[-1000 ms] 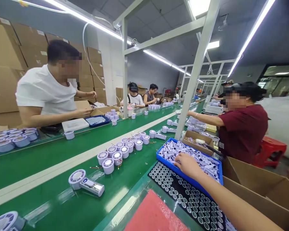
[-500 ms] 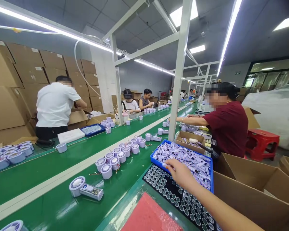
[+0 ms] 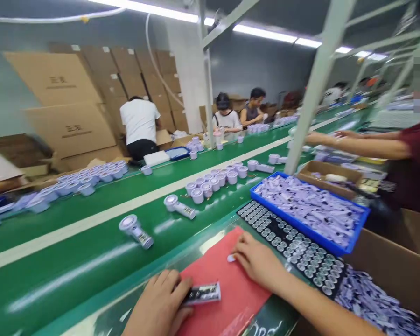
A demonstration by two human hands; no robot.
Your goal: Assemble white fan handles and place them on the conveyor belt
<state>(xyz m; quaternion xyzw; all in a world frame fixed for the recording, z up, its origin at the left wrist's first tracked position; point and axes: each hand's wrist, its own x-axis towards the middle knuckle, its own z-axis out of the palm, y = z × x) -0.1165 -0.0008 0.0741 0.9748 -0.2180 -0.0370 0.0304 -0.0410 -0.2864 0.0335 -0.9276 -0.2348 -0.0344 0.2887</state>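
My left hand (image 3: 163, 298) is closed around a mini handheld fan (image 3: 205, 293) low over the red mat (image 3: 213, 270); its handle with an exposed circuit board sticks out to the right, and the rest is hidden under my fingers. Above the same mat, my right hand (image 3: 254, 259) pinches a small pale lilac plastic piece (image 3: 231, 257) between its fingertips. Right of the mat lies a black sheet (image 3: 278, 228) bearing rows of round clear discs. Behind it, a blue tray (image 3: 366, 219) is heaped with lilac plastic parts (image 3: 308, 205).
Two fans (image 3: 136, 231) with open handles lie on the green conveyor belt (image 3: 101, 261). Lilac fan heads (image 3: 215, 182) stand farther along it. A white post (image 3: 311, 88) rises behind the tray. Co-workers sit across, and a person's arm (image 3: 367, 144) reaches in at right.
The view has swung right-to-left and down. My right hand has moved from the blue tray's edge to the red mat, still pinching a small piece. My left hand and its fan have come into view.
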